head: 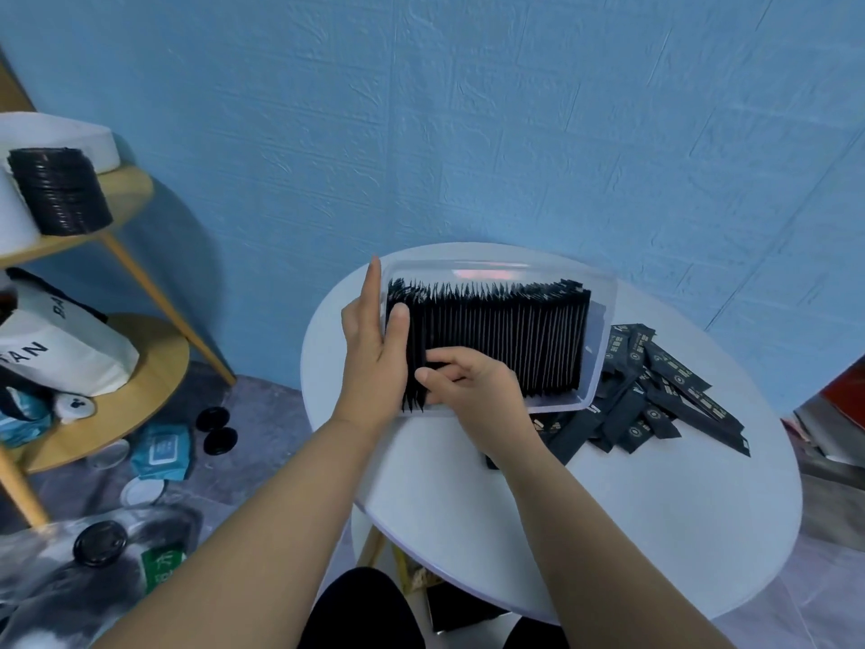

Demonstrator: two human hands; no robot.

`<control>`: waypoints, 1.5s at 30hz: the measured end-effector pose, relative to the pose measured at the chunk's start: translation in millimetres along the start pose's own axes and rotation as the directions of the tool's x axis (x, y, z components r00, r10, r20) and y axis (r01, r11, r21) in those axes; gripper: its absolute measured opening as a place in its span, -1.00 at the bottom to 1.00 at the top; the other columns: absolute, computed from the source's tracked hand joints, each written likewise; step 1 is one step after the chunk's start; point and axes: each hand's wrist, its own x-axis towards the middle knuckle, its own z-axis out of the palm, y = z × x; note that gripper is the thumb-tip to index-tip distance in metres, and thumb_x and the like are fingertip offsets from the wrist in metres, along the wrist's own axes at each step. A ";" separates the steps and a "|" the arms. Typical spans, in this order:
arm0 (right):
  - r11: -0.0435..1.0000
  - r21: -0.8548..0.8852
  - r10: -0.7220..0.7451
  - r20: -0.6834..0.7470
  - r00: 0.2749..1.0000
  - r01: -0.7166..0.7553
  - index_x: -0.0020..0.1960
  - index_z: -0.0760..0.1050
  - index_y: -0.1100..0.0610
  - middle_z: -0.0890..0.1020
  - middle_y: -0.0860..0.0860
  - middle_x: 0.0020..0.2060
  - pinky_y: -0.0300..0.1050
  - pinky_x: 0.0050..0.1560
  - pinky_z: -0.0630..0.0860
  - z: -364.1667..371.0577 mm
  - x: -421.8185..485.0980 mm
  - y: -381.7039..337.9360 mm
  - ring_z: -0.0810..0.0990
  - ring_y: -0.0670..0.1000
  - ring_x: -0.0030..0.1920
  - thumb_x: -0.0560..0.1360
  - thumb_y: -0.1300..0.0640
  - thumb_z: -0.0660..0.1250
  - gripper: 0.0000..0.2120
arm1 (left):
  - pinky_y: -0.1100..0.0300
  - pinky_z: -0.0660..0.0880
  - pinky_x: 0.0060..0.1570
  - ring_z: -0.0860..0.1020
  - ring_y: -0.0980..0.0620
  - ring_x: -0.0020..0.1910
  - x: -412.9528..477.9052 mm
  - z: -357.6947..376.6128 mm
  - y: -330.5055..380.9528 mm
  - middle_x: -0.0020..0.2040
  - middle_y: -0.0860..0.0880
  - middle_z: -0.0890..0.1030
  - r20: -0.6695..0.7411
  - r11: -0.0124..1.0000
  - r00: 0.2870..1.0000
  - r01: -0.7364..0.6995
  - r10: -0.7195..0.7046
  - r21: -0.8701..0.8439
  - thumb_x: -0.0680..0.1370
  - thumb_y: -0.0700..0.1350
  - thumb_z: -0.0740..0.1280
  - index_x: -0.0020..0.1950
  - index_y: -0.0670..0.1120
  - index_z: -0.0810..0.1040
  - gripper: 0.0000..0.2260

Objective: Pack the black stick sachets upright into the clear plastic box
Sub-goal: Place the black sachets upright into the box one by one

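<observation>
A clear plastic box [601,320] lies on the round white table [655,517], filled with a long row of black stick sachets [505,334] standing on edge. My left hand [374,348] grips the box's left end, thumb pressed against the sachets and index finger stretched along the outside wall. My right hand [472,391] pinches a few sachets at the row's near left end. A loose pile of black sachets [655,395] lies flat on the table just right of the box.
A wooden shelf unit [126,189] stands at the left with a stack of black lids [58,192] and a white bag [61,353]. Packets and black lids [215,428] litter the floor. A blue wall rises behind the table.
</observation>
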 end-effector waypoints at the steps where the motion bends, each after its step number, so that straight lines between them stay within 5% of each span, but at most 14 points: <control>1: 1.000 0.009 0.004 -0.003 1.000 -0.004 -0.05 0.57 -0.08 0.61 -0.13 -0.36 -0.42 -0.25 0.47 -0.2 -0.5 0.4 0.59 -0.22 -0.35 0.44 0.11 0.43 -0.87 | 0.78 0.00 -0.08 0.06 0.80 -0.02 1.6 0.6 2.4 0.31 0.21 0.14 -0.004 1.000 1.000 -0.003 0.003 0.016 0.66 -0.05 0.06 0.44 0.25 -0.02 -0.59; 6: 1.000 -0.022 -0.015 -0.052 0.999 0.014 -0.08 0.57 -0.08 0.62 -0.11 -0.34 -0.26 -0.14 0.56 -4.9 -1.1 -0.9 0.63 -0.14 -0.29 0.42 0.07 0.45 -0.89 | 0.54 0.05 0.21 0.13 0.47 0.34 8.5 3.2 5.5 0.16 0.58 0.11 -0.023 1.000 0.999 0.025 -0.025 0.005 0.65 0.03 0.07 0.51 0.20 0.06 -0.57; 12: 0.993 -0.120 -0.020 -0.058 0.998 0.013 0.06 0.60 -0.01 0.62 -0.14 -0.29 -0.13 -0.06 0.58 -6.8 -1.7 -4.6 0.60 -0.13 -0.20 0.39 0.02 0.48 -0.75 | 0.34 0.08 0.26 0.14 0.22 0.45 12.5 -0.7 12.4 0.45 0.28 0.17 0.074 0.990 0.987 0.143 -0.142 -0.014 0.61 0.15 0.10 0.51 0.25 0.01 -0.51; 22: 0.973 -0.227 -0.058 -0.044 0.997 0.047 0.15 0.57 -0.01 0.63 -0.15 -0.20 -0.10 0.04 0.54 -7.3 -7.1 -8.8 0.58 -0.13 -0.13 0.35 -0.05 0.49 -0.61 | 0.16 0.20 0.36 0.23 0.10 0.44 19.6 -1.4 7.2 0.45 0.08 0.28 0.035 0.985 0.984 0.175 -0.175 0.012 0.59 0.17 0.16 0.49 0.26 0.11 -0.51; 25: 0.939 -0.327 -0.122 -0.012 0.992 0.111 0.21 0.54 -0.02 0.62 -0.17 -0.15 -0.09 0.13 0.47 -8.8 -10.4 -6.1 0.55 -0.10 -0.01 0.37 -0.04 0.47 -0.58 | 0.23 0.10 0.40 0.13 0.13 0.48 17.6 -2.0 9.9 0.52 0.10 0.13 0.036 0.990 0.989 0.144 -0.144 0.010 0.61 0.11 0.16 0.52 0.24 -0.03 -0.46; 29: 0.922 -0.352 -0.164 0.018 0.986 0.160 0.24 0.52 -0.03 0.65 -0.16 -0.13 -0.11 0.14 0.45 -9.5 -8.5 -3.6 0.52 -0.10 -0.02 0.41 -0.01 0.44 -0.60 | 0.65 0.03 0.16 0.07 0.37 0.39 15.4 -3.2 12.0 0.51 0.23 0.07 0.091 0.996 0.992 0.086 -0.086 -0.002 0.63 0.02 0.16 0.53 0.19 -0.05 -0.46; 36: 0.924 -0.346 -0.156 0.044 0.987 0.161 0.23 0.53 -0.02 0.62 -0.21 -0.19 -0.10 0.13 0.47 -12.2 -3.9 -7.6 0.52 -0.13 -0.03 0.43 0.00 0.42 -0.63 | 0.24 0.07 0.40 0.10 0.30 0.40 16.9 -5.2 12.7 0.51 0.11 0.12 0.117 0.991 0.985 0.131 -0.127 -0.032 0.56 0.02 0.30 0.49 0.29 -0.01 -0.36; 45: 0.937 -0.311 -0.142 0.069 0.987 0.157 0.23 0.53 0.01 0.66 -0.16 -0.13 -0.10 0.16 0.48 -12.3 -4.1 -10.6 0.56 -0.12 -0.04 0.44 0.03 0.43 -0.63 | 0.32 0.09 0.27 0.13 0.39 0.26 17.9 -1.6 7.1 0.46 0.15 0.14 0.080 0.997 0.994 0.071 -0.070 -0.011 0.57 0.01 0.29 0.49 0.30 0.00 -0.38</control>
